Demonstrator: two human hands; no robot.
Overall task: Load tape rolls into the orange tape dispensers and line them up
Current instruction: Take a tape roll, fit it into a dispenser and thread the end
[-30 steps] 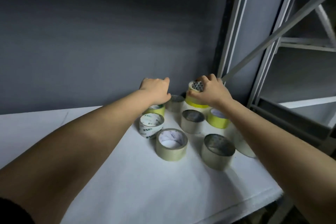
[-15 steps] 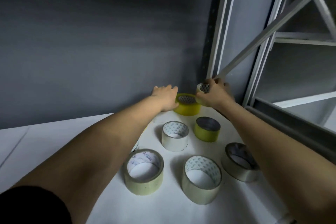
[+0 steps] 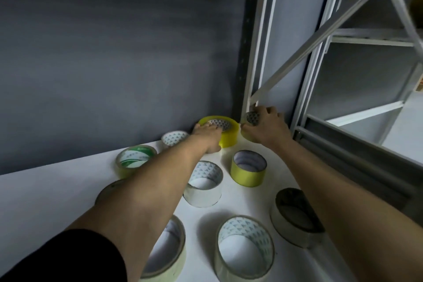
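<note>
Yellow, wide tape roll [image 3: 225, 131] sits at the back of the white shelf [image 3: 45, 190] by the grey wall; the left hand [image 3: 206, 136] rests on its rim, fingers hooked inside. The right hand [image 3: 266, 125] grips a smaller patterned roll [image 3: 252, 118] just beside it. No orange dispenser shows, so loading seems not yet begun.

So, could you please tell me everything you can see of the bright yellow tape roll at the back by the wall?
The bright yellow tape roll lies flat on the white shelf, against the dark back wall. It is glossy, its core printed inside with small grey triangles. The left hand rests on its near rim, fingers over the opening.
</note>
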